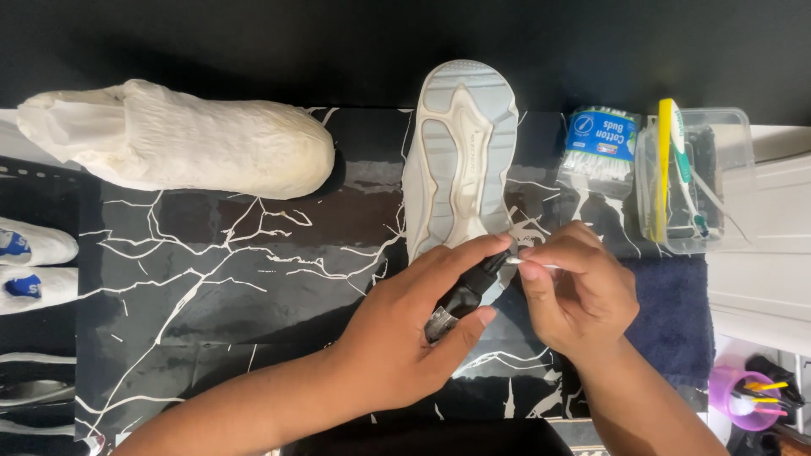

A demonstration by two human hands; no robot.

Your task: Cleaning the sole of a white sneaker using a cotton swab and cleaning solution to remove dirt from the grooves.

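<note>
The left hand (405,333) grips a small dark bottle (467,291), fingers clamped around it, just below the upturned white shoe (460,156). The right hand (579,295) pinches a cotton swab (530,263) at the nozzle; keep the bottle steady and tilted

You have two hands at six o'clock: left hand (405,333), right hand (579,295). One upturned shoe (460,143) at twelve, one paper-wrapped shoe (177,139) at ten, one cotton bud pack (600,143) and one clear box (718,169) at two.

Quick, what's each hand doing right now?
Left hand: closed around a small dark bottle.
Right hand: fingers pinched on a cotton swab, its tip at the bottle's top.
</note>
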